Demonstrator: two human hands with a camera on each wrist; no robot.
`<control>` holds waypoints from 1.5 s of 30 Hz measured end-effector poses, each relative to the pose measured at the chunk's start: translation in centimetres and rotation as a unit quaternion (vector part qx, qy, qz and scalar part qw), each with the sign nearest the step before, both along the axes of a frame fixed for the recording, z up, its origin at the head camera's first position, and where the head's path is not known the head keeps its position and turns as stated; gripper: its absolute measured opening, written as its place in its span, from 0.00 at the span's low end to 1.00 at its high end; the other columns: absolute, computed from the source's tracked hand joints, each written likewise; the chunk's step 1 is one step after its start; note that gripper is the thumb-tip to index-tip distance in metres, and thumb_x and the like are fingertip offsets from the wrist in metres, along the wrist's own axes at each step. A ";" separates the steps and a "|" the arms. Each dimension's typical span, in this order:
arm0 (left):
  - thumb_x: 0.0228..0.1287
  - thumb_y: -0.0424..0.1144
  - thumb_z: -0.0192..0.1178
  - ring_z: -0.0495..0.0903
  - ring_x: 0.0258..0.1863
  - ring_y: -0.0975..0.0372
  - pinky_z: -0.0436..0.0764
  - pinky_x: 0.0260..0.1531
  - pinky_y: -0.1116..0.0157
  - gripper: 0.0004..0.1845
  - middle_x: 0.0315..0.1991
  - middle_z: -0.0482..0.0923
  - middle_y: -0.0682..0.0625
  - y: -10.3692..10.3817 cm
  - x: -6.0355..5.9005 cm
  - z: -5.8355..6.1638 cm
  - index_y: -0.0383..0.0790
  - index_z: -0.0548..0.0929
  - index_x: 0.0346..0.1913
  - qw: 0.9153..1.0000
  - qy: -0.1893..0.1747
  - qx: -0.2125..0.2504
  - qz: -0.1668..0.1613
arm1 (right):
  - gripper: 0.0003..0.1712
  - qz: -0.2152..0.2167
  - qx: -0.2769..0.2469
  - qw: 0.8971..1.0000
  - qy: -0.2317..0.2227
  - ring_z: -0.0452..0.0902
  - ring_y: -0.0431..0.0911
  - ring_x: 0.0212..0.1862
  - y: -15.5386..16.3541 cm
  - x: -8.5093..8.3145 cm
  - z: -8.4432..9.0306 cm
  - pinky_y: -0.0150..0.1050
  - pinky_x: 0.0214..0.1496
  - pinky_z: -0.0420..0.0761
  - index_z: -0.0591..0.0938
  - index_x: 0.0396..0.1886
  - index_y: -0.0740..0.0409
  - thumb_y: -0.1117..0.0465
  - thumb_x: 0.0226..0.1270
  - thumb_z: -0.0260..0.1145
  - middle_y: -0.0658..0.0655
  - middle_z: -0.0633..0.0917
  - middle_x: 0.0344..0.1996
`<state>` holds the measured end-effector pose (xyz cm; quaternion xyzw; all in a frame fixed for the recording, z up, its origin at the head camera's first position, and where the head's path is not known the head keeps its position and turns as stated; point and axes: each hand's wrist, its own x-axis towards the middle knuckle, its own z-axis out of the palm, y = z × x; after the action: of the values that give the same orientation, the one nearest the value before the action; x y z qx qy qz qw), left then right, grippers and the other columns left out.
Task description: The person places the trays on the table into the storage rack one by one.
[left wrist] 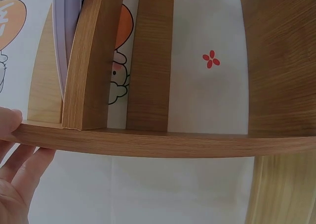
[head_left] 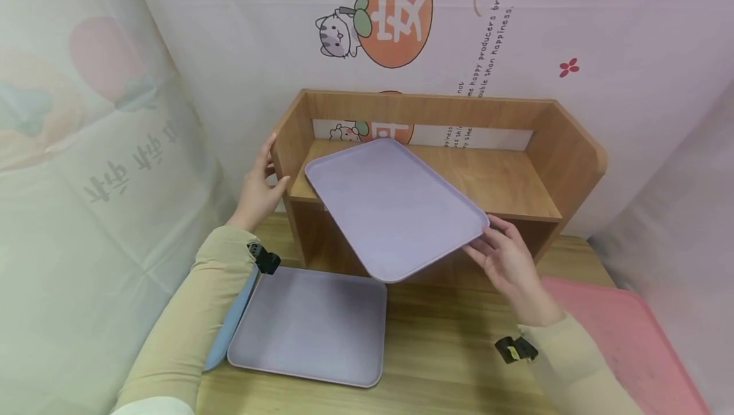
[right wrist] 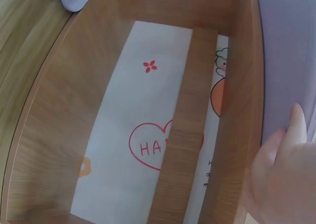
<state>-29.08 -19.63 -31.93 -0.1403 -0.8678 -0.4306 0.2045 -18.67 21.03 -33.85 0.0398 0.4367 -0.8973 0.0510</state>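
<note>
A: Your left hand (head_left: 260, 189) grips the left side panel (head_left: 294, 147) of the wooden shelf (head_left: 499, 179), thumb at the front edge, fingers on the outer face.

B: And your right hand (head_left: 507, 262) pinches 1 corner of the lilac tray (head_left: 395, 208).

A: You have it tilted across the shelf's front edge, towards the left end, another corner jutting above the counter (head_left: 441, 345).

B: Your counter carries a similar tray (head_left: 312, 326) near the shelf's front left corner, a blue tray (head_left: 226, 335) by its left edge, a pink tray (head_left: 625, 338) by its right.
</note>
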 end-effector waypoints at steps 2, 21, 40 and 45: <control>0.63 0.28 0.58 0.73 0.56 0.39 0.80 0.45 0.44 0.46 0.64 0.65 0.31 0.0 0.0 0.0 0.63 0.46 0.74 1.000 -0.001 0.001 0.001 | 0.15 0.013 -0.006 1.000 0.003 0.81 0.42 0.41 -0.1 0.3 -0.1 0.37 0.45 0.84 0.59 0.50 0.50 0.70 0.72 0.49 0.50 0.75 0.44; 0.63 0.27 0.57 0.74 0.55 0.38 0.81 0.43 0.45 0.44 0.63 0.67 0.30 -0.1 -0.1 -0.1 0.58 0.48 0.74 1.000 0.014 0.011 -0.008 | 0.19 0.184 -0.049 0.978 0.087 0.80 0.48 0.48 -1.0 2.0 -1.3 0.42 0.54 0.81 0.76 0.47 0.56 0.76 0.71 0.42 0.56 0.81 0.47; 0.63 0.26 0.57 0.73 0.56 0.38 0.80 0.44 0.44 0.44 0.64 0.65 0.31 -0.2 -0.1 -0.1 0.59 0.48 0.74 1.000 0.016 0.020 -0.016 | 0.41 0.242 -0.025 0.966 0.088 0.75 0.47 0.57 -3.2 2.1 -1.2 0.43 0.58 0.78 0.50 0.72 0.54 0.82 0.63 0.49 0.58 0.62 0.62; 0.63 0.26 0.57 0.73 0.56 0.38 0.80 0.44 0.44 0.44 0.64 0.66 0.30 -0.2 -0.1 -0.2 0.58 0.48 0.74 0.999 0.021 0.022 -0.016 | 0.47 0.203 0.013 0.978 0.055 0.75 0.43 0.56 -4.4 2.4 -0.6 0.40 0.56 0.79 0.37 0.75 0.55 0.80 0.64 0.48 0.58 0.53 0.65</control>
<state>-29.18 -19.80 -32.11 -0.1591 -0.8513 -0.4495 0.2189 -16.31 16.67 -34.48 -0.0981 0.4497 -0.8631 0.2077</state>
